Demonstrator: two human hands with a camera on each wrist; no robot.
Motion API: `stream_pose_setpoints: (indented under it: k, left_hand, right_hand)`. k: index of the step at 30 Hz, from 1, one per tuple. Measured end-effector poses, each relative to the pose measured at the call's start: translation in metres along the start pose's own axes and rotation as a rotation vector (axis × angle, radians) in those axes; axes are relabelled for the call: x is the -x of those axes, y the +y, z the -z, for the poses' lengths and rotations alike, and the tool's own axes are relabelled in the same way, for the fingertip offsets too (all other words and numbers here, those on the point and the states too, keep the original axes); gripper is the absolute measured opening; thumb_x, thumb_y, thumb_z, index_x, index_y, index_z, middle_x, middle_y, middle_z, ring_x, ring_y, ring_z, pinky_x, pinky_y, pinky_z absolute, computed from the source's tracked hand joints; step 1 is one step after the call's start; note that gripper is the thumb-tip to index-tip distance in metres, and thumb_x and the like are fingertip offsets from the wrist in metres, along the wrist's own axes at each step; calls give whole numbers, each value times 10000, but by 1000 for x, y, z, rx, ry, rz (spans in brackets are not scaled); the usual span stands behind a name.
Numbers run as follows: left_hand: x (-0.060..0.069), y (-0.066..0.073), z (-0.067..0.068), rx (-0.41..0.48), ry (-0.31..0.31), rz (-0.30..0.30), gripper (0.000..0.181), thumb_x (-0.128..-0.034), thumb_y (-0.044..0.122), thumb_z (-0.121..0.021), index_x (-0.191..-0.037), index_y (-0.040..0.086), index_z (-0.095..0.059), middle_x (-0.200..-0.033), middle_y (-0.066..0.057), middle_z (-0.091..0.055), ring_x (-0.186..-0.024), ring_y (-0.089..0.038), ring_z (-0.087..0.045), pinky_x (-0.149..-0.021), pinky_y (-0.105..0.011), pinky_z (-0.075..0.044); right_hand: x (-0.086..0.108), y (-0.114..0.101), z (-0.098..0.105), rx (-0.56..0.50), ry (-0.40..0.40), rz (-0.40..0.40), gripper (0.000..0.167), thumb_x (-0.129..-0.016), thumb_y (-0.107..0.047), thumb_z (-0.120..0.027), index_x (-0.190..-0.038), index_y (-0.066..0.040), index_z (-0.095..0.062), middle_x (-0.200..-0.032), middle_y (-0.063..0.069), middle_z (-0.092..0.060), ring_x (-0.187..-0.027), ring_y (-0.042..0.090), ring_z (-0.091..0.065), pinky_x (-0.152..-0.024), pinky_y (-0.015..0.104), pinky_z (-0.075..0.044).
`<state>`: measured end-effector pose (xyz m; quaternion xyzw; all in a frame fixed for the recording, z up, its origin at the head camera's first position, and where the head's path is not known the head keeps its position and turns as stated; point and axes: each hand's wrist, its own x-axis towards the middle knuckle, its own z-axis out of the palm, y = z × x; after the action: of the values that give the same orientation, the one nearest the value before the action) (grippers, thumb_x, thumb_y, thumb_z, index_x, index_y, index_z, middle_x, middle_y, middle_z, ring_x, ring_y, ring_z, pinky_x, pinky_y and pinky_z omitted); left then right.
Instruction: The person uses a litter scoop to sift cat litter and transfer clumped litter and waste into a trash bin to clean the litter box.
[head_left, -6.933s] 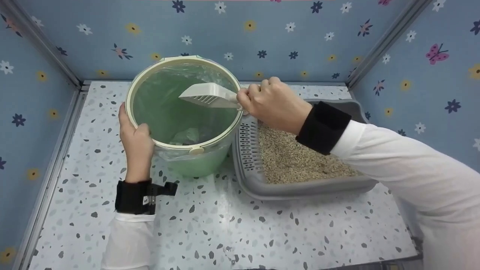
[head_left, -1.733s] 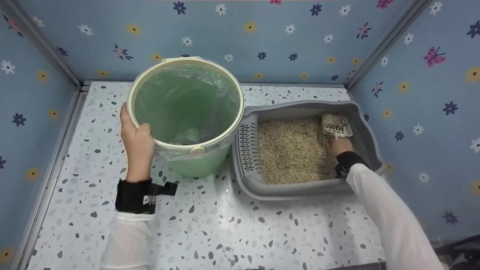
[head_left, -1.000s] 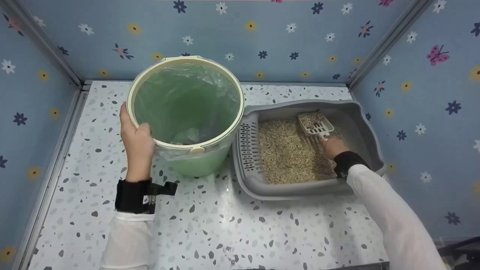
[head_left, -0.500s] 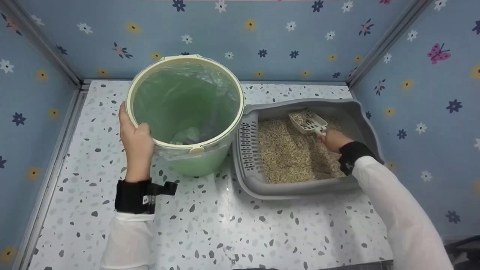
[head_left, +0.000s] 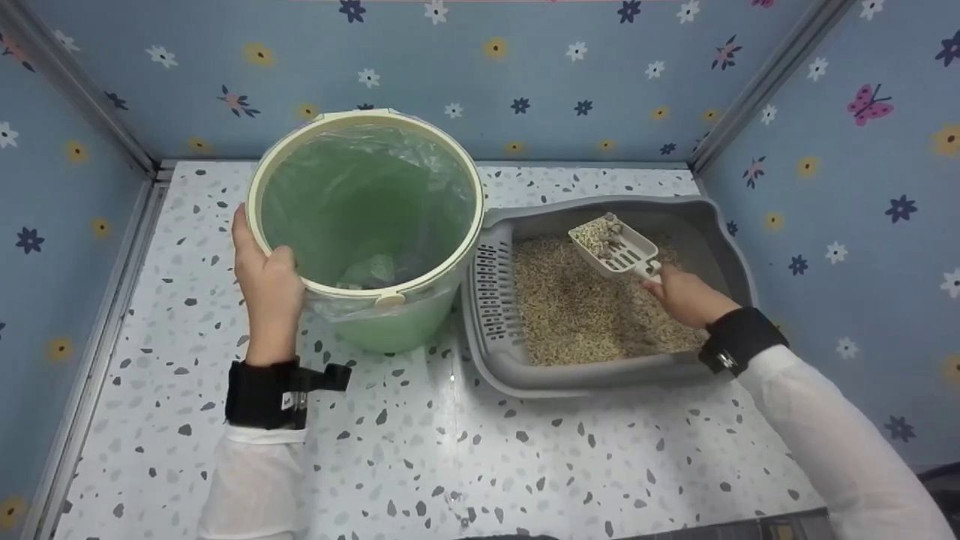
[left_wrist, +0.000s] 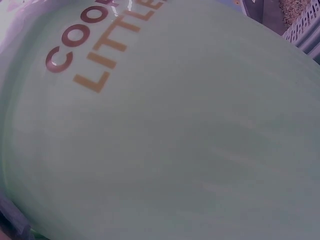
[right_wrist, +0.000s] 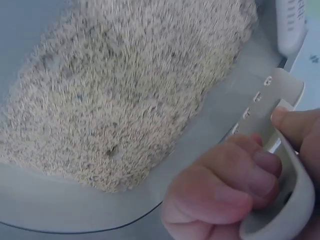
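Note:
My left hand (head_left: 268, 300) grips the left side of a green trash bin (head_left: 394, 326), thumb at its cream rim; the other fingers are mostly hidden. The bin has a clear plastic liner (head_left: 439, 165), and some crumpled waste lies at its bottom. In the left wrist view, the bin's printed outer wall (left_wrist: 165, 135) fills the frame. My right hand (head_left: 690, 296) holds a white slotted litter scoop (head_left: 634, 251) by its handle, fingers curled round it. Pale litter and greyish clumps (head_left: 598, 236) sit in the scoop, above the litter (head_left: 574, 322) in the grey litter box (head_left: 540, 379).
The litter box stands right beside the bin, its perforated ledge (head_left: 493, 292) facing the bin. Both stand on a speckled white tabletop (head_left: 450, 450). Blue flowered panels (head_left: 525, 75) rise behind and at both sides.
Earlier, the scoop was over the bin; then it was low in the litter box's far right corner. It has since moved left and up, carrying litter. The left hand stays on the bin.

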<state>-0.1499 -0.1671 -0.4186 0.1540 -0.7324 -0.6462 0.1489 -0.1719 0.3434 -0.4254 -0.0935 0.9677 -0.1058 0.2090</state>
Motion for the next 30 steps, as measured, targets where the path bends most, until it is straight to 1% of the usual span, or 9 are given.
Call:
stream_pose_setpoints:
  k: [3, 6, 9, 15, 18, 22, 25, 28, 30]
  left_hand:
    - [0, 0, 1, -6, 1, 2, 761, -831, -92, -295, -1525, 132, -78, -1572, -17, -164, -1375, -90, -243, -1095, -285, -286]
    - [0, 1, 1, -6, 3, 5, 765, -829, -98, -296, -1525, 131, -78, -1572, -21, -163, -1379, -99, -244, -1100, -283, -277]
    - [-1, 0, 1, -10, 9, 5, 763, -827, -102, -300, -1524, 121, -85, -1571, -29, -172, -1375, -107, -253, -1099, -283, -276]
    - [-1, 0, 1, -19, 13, -16, 747, -824, -97, -284, -1520, 103, -100, -1560, -50, -200, -1353, -131, -292, -1056, -294, -308]
    - [0, 0, 1, -22, 16, -25, 742, -824, -97, -285, -1518, 96, -107, -1559, -49, -201, -1352, -119, -286, -1061, -283, -300]
    - [0, 1, 0, -9, 13, -25, 749, -822, -102, -290, -1519, 98, -102, -1564, -43, -190, -1363, -115, -280, -1084, -288, -297]
    - [1, 1, 0, -4, 10, -18, 760, -818, -102, -292, -1522, 109, -95, -1566, -35, -185, -1363, -115, -283, -1084, -291, -303]
    - [1, 1, 0, -10, 10, -13, 761, -819, -99, -292, -1522, 111, -89, -1569, -30, -173, -1367, -101, -265, -1085, -278, -291]
    - [1, 1, 0, -14, 12, -9, 761, -821, -99, -295, -1523, 111, -89, -1570, -30, -168, -1367, -98, -260, -1087, -276, -288]
  right_hand:
    - [12, -1, -7, -23, 62, 7, 401, -1030, -280, -346, -1070, 114, -410, -698, 98, -461, -623, 273, -522, -624, 458, -447]
    - [20, 0, -15, -26, 155, 10, 431, -1026, -317, -349, -1058, 110, -405, -661, 103, -475, -591, 282, -541, -603, 468, -450]
    - [26, 1, -22, -9, 277, 9, 411, -1020, -316, -374, -1048, 94, -392, -603, 114, -482, -522, 298, -538, -536, 475, -446]
    - [34, 2, -39, 99, 579, 29, 306, -987, -206, -486, -974, 84, -391, -511, 164, -472, -402, 351, -490, -381, 486, -390]
    - [35, 3, -45, 147, 677, 31, 301, -968, -189, -524, -934, 76, -384, -496, 174, -459, -393, 376, -486, -362, 501, -381]
    - [35, 4, -48, 196, 734, 32, 306, -954, -190, -551, -901, 57, -378, -486, 156, -435, -386, 375, -478, -354, 497, -380]
    - [36, 5, -49, 202, 738, 35, 302, -950, -188, -560, -912, 60, -391, -490, 157, -440, -390, 378, -478, -357, 501, -380]
    - [36, 6, -48, 165, 688, 15, 310, -966, -212, -532, -936, 70, -406, -505, 179, -464, -407, 387, -490, -368, 509, -385]
    - [36, 6, -47, 111, 621, -12, 327, -988, -245, -485, -952, 71, -406, -522, 184, -474, -430, 390, -503, -388, 514, -390]
